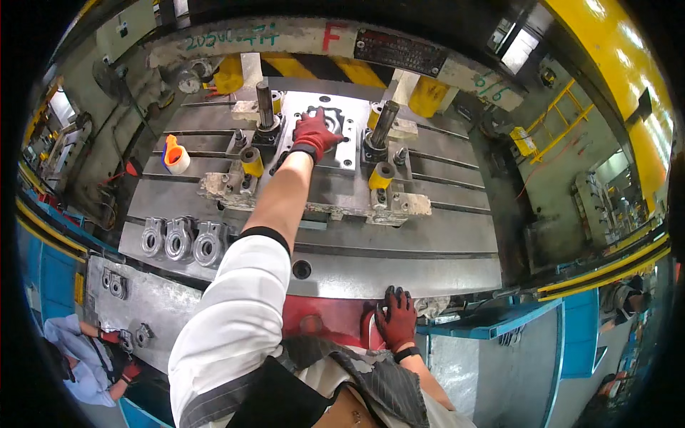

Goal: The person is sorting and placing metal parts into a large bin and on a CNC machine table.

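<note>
My left hand (314, 134), in a red glove, reaches forward over the bright die plate (345, 158) in the middle of the press bed. Its fingers are spread above a shaped metal ring (332, 120) seated on the plate; the palm hides part of it. My right hand (397, 319), also in a red glove, is at the bed's front edge beside a red panel (321, 314), with its fingers stretched out and nothing visible in them. Several forged metal rings (178, 240) stand in a row on the bed at the front left.
Guide posts (384, 124) and yellow sleeves (382, 175) flank the die plate. The heavy upper die (300, 39) hangs behind. An orange-and-white tape roll (175, 158) lies on the bed's left. At lower left, a co-worker (85, 349) handles metal parts beside a metal table (164, 285).
</note>
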### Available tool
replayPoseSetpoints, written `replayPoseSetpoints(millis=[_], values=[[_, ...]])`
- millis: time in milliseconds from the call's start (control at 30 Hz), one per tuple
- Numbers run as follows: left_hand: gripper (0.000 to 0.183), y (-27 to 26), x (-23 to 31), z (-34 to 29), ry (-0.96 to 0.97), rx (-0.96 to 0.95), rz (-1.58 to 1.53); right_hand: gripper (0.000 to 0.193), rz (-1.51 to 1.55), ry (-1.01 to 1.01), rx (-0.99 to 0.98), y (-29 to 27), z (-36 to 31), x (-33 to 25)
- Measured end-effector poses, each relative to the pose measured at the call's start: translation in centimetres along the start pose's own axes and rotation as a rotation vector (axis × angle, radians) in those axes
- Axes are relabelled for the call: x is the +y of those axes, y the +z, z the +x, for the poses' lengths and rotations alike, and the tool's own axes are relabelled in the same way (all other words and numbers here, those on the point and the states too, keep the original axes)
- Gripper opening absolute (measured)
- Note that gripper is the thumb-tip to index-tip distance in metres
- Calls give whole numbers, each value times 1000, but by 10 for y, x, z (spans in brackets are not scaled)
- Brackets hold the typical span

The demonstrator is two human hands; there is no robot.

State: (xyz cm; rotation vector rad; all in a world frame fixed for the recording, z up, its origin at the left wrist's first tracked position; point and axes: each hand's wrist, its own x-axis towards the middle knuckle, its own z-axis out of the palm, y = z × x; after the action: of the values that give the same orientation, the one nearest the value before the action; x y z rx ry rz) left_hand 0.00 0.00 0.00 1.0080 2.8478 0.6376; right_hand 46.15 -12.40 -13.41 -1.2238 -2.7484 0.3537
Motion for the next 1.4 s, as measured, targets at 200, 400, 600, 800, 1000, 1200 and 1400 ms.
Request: replayPoseSetpoints(millis=[200, 400, 600, 800, 1000, 1200, 1400], values=[[49, -6, -98, -8, 372, -438, -1977, 70, -13, -50, 18, -2, 1, -5], [69, -135, -99, -189, 293, -917, -2421, 67, -8, -4, 20, -1, -3, 0], [76, -180, -137, -277, 254, -529, -2398, 60, -3, -67, 72, 3, -9, 3], [49, -146, -272, -282, 49, -321, -2263, 53, -74, -115, 88, 7, -12, 2], [41, -80, -409, -277, 83, 219, -1644, 51, -49, -92, 94, 3, -15, 0], [95, -60, -417, -254, -366, 375, -135, 51, -57, -97, 105, 10, -15, 4], [93, -96, -385, -249, -258, 186, 191, 51, -48, -98, 84, 18, -8, 6]])
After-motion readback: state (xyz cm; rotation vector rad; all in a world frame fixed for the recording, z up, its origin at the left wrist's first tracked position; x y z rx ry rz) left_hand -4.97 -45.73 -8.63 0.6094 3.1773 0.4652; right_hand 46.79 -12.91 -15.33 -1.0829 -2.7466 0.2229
